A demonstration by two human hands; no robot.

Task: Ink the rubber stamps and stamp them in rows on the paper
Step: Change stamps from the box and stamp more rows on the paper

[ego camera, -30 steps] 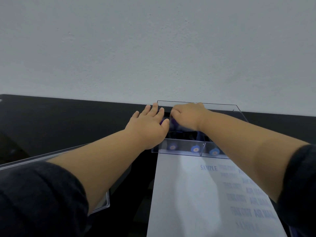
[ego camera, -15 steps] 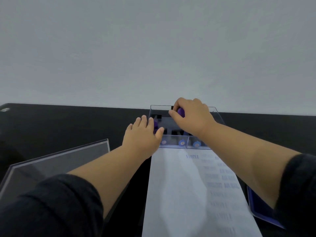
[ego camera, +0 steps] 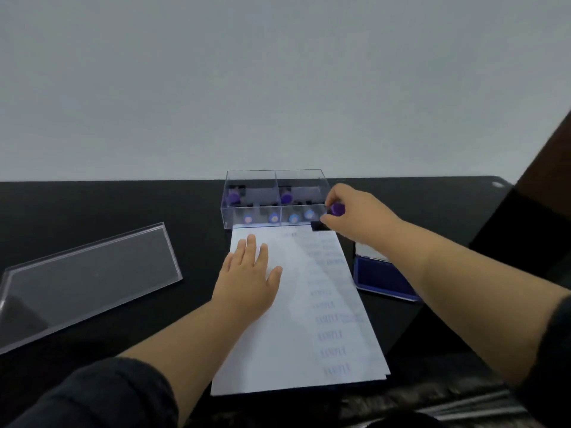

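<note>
My right hand (ego camera: 355, 213) grips a rubber stamp (ego camera: 335, 210) with a purple knob and a black base, just right of the clear stamp box (ego camera: 275, 177) and above the paper's far right corner. My left hand (ego camera: 247, 273) lies flat with spread fingers on the upper left of the white paper (ego camera: 287, 335). The paper carries blue stamped rows down its right side. Several purple-handled stamps (ego camera: 285, 197) stand inside the box. A blue ink pad (ego camera: 380, 278) lies open to the right of the paper, partly behind my right forearm.
The box's clear lid (ego camera: 89, 273) lies on the black table (ego camera: 92, 205) at the left. A white wall rises behind the table. A dark object stands at the far right edge (ego camera: 543, 186).
My right hand has lifted a stamp out of the box and drawn it right and nearer. My left hand has left the box and come down flat on the paper.
</note>
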